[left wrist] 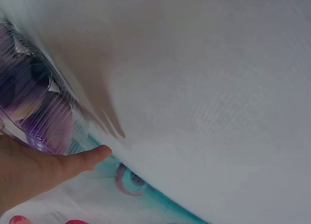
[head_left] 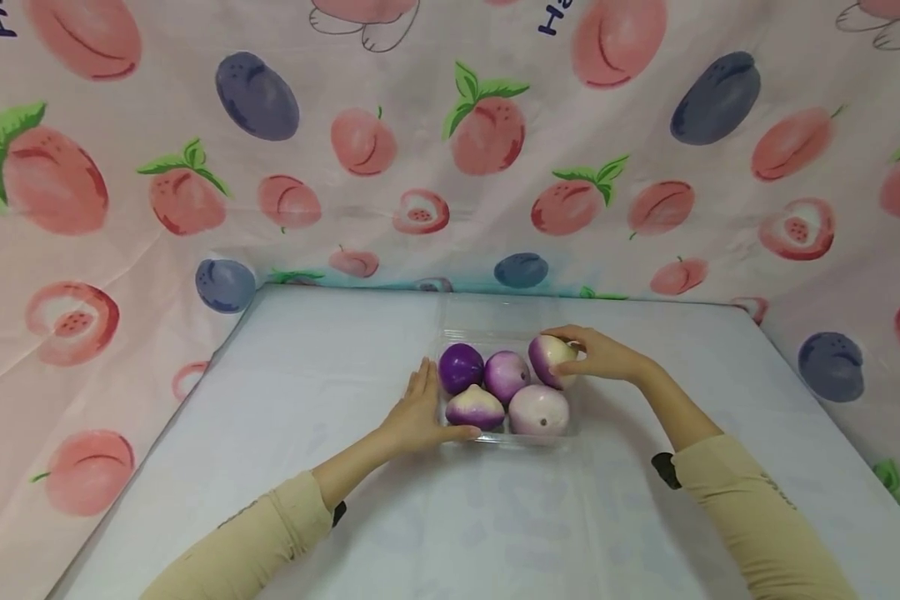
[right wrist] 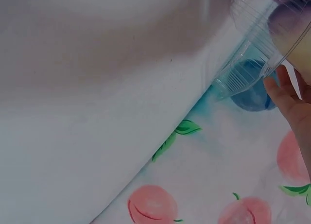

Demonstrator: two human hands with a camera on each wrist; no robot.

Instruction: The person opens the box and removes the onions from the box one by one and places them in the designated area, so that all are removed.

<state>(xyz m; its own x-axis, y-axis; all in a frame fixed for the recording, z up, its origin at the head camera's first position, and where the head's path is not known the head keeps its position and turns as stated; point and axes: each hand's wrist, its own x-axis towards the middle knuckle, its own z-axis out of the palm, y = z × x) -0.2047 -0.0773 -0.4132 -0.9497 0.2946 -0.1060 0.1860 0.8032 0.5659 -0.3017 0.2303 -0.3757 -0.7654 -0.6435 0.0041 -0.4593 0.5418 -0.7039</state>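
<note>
A clear plastic box [head_left: 512, 438] holds several purple-and-white onions, including a dark purple onion [head_left: 461, 368] at the back left and a pale onion [head_left: 539, 410] at the front right. My left hand [head_left: 417, 417] rests along the box's left side with fingers straight, its thumb by the front rim. My right hand [head_left: 602, 356] grips a cream-and-purple onion [head_left: 546, 360] at the box's back right corner, thumb in front and fingers behind. In the right wrist view, this onion [right wrist: 291, 37] shows close to the fingers, beside the box's clear wall [right wrist: 248, 71].
The box's clear lid [head_left: 498, 313] lies folded back behind it, toward the far edge of the white table [head_left: 330, 350]. A fruit-printed cloth [head_left: 487, 217] hangs behind the table and along both sides.
</note>
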